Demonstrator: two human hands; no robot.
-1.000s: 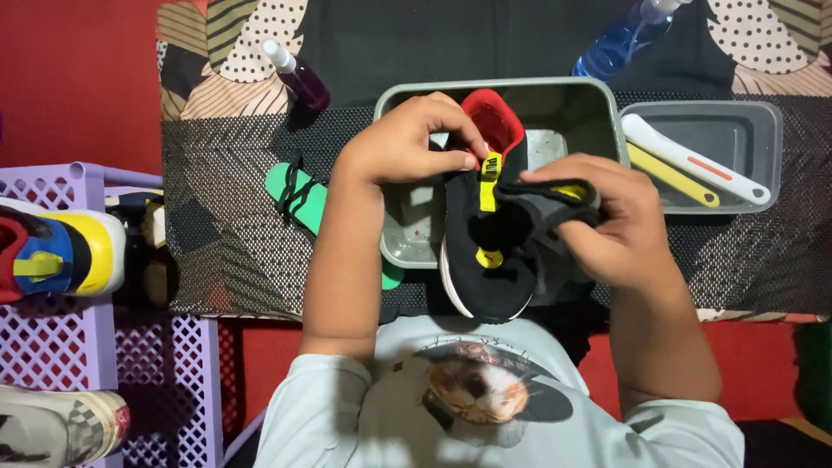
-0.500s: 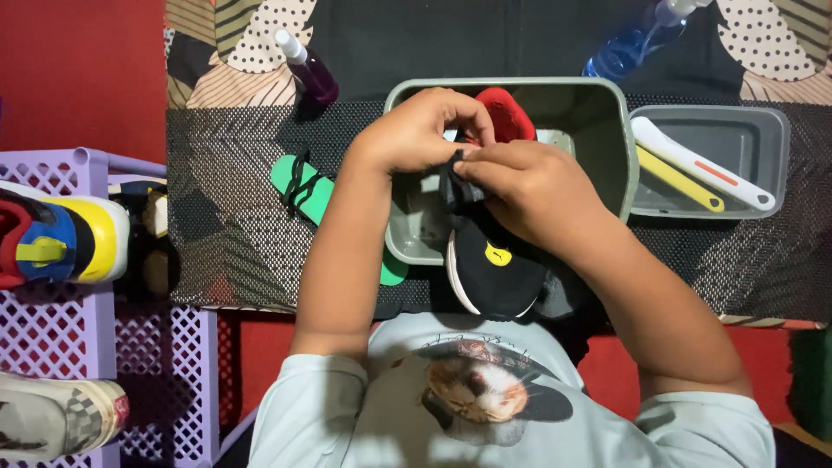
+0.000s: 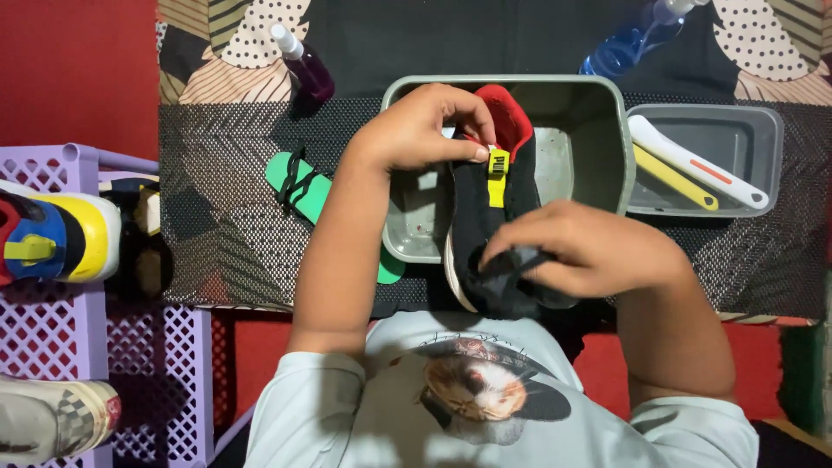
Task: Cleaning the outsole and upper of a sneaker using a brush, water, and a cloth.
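Over the grey basin (image 3: 598,121) on the mesh-covered surface (image 3: 234,234), both hands grip a black shoe (image 3: 485,234): left hand (image 3: 416,130) pinching its yellow tab (image 3: 497,169), right hand (image 3: 581,251) clutching its toe.

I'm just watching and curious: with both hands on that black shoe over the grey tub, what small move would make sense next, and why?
Probably drawing the lace end a little further out. The left hand pinches near the yellow tab at the tongue of the black shoe, while the right hand grips dark material, seemingly a lace, at the toe. The shoe sits partly over the grey tub.

Black sneaker (image 3: 485,234), red lining, yellow tab, white sole, heel up over grey basin (image 3: 598,113)
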